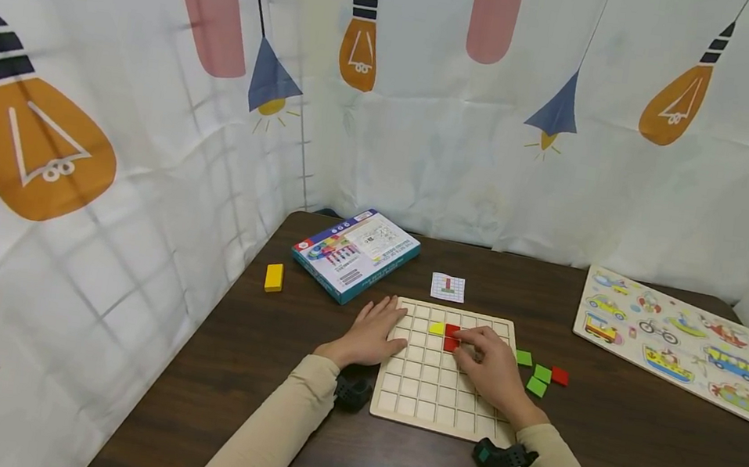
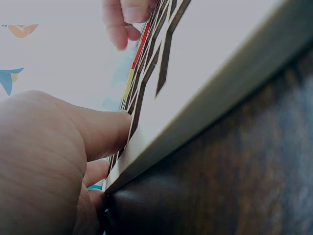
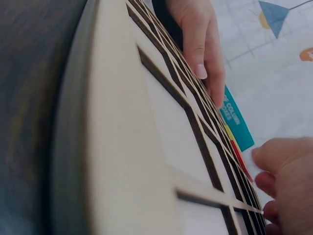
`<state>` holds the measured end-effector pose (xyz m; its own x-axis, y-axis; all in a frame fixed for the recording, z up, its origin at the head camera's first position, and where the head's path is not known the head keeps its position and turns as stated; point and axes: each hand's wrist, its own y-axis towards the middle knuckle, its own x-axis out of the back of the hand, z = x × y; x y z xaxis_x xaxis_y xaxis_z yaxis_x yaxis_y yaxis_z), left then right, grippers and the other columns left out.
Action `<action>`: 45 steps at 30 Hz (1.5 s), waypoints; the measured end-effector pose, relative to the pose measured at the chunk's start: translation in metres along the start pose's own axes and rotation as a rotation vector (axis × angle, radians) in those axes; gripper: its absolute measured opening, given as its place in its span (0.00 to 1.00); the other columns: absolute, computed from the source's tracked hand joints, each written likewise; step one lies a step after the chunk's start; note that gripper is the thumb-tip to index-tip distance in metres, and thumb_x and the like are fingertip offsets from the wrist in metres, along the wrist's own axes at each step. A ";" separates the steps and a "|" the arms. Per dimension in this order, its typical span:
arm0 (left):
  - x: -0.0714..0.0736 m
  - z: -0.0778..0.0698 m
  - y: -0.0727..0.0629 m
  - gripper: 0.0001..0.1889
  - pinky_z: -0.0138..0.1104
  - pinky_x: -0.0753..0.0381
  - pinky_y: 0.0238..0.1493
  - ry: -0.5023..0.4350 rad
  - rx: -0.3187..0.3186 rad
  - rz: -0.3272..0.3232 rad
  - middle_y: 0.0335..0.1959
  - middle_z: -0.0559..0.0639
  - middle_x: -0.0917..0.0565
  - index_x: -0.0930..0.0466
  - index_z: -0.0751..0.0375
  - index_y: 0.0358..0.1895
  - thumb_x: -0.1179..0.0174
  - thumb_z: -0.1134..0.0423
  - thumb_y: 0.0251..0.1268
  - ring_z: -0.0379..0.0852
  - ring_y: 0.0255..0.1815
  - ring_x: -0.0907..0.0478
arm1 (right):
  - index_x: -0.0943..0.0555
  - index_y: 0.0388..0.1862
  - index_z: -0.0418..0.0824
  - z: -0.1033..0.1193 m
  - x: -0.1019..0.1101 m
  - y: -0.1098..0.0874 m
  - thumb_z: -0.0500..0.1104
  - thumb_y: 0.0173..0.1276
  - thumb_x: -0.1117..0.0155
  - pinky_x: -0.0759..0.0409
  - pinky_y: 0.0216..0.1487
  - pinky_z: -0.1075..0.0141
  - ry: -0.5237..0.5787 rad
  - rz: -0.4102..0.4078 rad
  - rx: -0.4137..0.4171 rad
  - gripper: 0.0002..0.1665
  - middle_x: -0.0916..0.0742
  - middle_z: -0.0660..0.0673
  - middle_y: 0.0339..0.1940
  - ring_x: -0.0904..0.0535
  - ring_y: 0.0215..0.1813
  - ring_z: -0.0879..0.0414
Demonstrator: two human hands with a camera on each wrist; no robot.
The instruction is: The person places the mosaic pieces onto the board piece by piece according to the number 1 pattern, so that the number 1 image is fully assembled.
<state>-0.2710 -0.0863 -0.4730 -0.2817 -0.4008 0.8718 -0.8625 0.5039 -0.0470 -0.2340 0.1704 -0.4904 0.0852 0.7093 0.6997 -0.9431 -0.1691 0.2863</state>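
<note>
A pale wooden grid board (image 1: 407, 407) lies on the table, with a yellow tile (image 1: 436, 328) and two red tiles (image 1: 450, 344) side by side in its upper cells. My left hand (image 1: 370, 333) rests on the board's left edge, fingers spread and thumb on the grid, as the left wrist view also shows. Over the red tiles is my right hand (image 1: 488, 367), its fingers loosely bent and the index fingertip at the upper red one. In the right wrist view the thumb (image 3: 274, 152) is beside the red strip, and no tile shows between thumb and fingers.
Loose green tiles (image 1: 536, 386) and a red tile (image 1: 560, 376) lie right of the board. Behind it are a pattern card (image 1: 448, 287) and a blue-edged box (image 1: 373, 245). A yellow block (image 1: 274, 278) sits far left; a vehicle picture board (image 1: 679, 345) lies right.
</note>
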 end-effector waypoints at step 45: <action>0.001 0.000 0.000 0.32 0.52 0.66 0.76 -0.020 -0.014 0.000 0.79 0.62 0.55 0.44 0.61 0.76 0.49 0.52 0.75 0.56 0.80 0.61 | 0.21 0.61 0.36 -0.045 0.103 -0.028 0.50 0.76 0.44 0.19 0.41 0.51 -0.094 -0.028 -0.153 0.24 0.18 0.33 0.56 0.20 0.51 0.38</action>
<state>-0.2715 -0.0870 -0.4722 -0.2902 -0.4157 0.8620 -0.8567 0.5142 -0.0404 -0.2132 0.2795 -0.4558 0.1350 0.6443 0.7528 -0.9773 -0.0388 0.2084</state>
